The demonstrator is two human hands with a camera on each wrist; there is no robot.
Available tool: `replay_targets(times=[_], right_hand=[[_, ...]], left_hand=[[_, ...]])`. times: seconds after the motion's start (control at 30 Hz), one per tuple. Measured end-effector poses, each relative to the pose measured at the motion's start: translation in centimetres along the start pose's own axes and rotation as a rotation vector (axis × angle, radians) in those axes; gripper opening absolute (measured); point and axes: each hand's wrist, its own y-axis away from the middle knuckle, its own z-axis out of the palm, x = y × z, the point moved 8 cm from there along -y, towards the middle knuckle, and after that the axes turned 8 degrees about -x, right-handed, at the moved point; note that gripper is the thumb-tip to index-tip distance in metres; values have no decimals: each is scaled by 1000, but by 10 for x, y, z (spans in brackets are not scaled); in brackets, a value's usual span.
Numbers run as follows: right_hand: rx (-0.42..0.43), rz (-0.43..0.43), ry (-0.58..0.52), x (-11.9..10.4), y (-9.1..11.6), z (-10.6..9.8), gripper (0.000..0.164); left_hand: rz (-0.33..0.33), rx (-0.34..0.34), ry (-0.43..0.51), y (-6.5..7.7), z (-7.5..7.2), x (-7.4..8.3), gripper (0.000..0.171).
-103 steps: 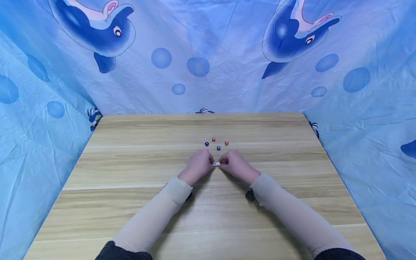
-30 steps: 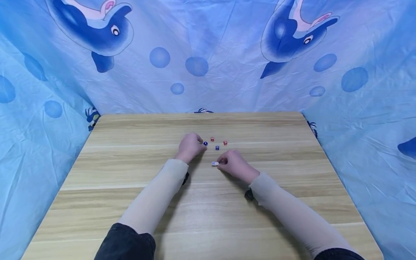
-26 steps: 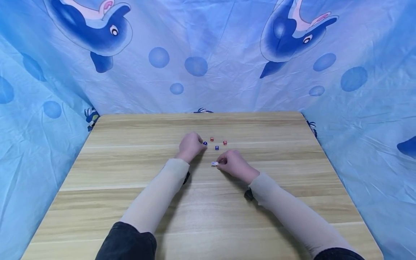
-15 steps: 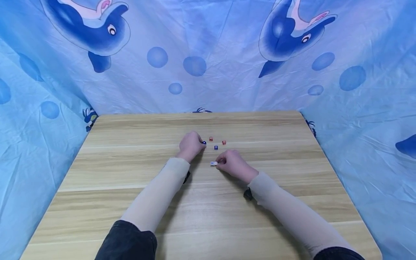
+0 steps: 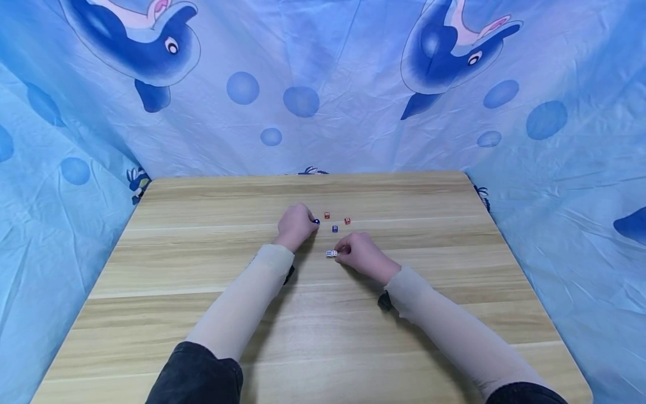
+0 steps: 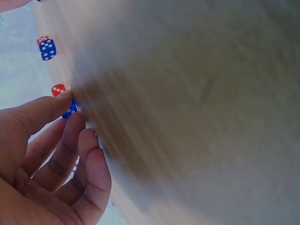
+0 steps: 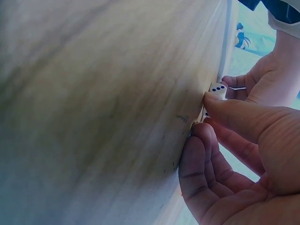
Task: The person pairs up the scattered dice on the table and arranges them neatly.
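Left hand [image 5: 296, 225] seemingly pinches blue die [image 5: 316, 221], well inside table edges [image 5: 393, 175].

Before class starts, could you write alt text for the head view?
A person's left grip pinches a blue die at a wooden table, while the right grip holds one of two side-by-side white dice. Another blue die and two red dice lie beyond.

left hand [image 5: 296, 226] covers part of the gripped blue die [image 6: 69, 111] and a corner of the red die [image 6: 57, 88]; the other red die [image 6: 42, 38] is mostly behind the second blue die [image 6: 48, 50]; right hand [image 5: 365, 255] hides most of the nearer white die [image 5: 335, 253] on its wrist cam; tabletop [image 7: 93, 117] is smeary there; dolphins [image 5: 156, 59] chopped by the top edge
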Motion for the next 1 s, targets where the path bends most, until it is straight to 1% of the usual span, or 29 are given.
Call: replay_targets(times=[0.13,0.33,0.57,0.8,1.0], right_hand=[[6,-9,9,0,0,0,14],[20,-29,3,1,0,1,13],[23,-23,7,1,0,2,13],[17,-22,1,1,1,2,13],[18,-20,-6,2,0,2,12]], left_hand=[[4,-6,-3,2,-1,0,9],[18,-40,28,8,1,1,8],[41,-64,24,13,5,2,8],[56,-78,44,21,8,4,8],[79,-116,17,28,12,8,8]])
